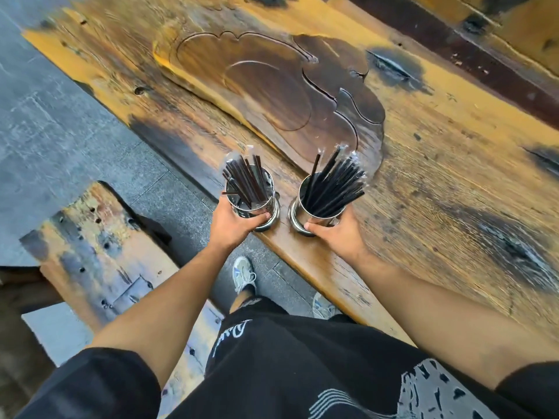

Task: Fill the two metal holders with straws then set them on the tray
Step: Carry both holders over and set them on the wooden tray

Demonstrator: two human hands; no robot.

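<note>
1. Head view, nearest the camera: the person's black shorts with white print (302,367) fill the bottom, and two bare forearms reach from there toward the worn yellow-brown wooden table (453,176).

2. The left hand (234,223) grips the left shiny cylindrical metal holder (257,207); its fingers curl round the near side of the wall and the thumb lies across the front. This holder stands close to the near edge of the table and carries a bundle of thin dark straws in clear wrappers (245,179).

3. The right hand (338,234) grips the right shiny cylindrical metal holder (314,213) in the same way, fingers closed round its near wall. This holder is just beside the left one, not touching it, and its bundle of thin black straws (335,182) leans away from the left holder.

4. The dark carved wooden tray with a lobed outline (272,95) lies on the table beyond both holders. The right holder is near the tray's closest rim; neither holder is on the tray yet. Whether the bases are lifted from the table I cannot tell.

5. My judgement: filling seems finished, and the step in hand is carrying both holders to the tray.

6. The next move asks to lift both holders upright, bring them forward over the rim, and set them down on the flat recessed part, keeping them level so the loose, leaning straws do not fall out.
</note>
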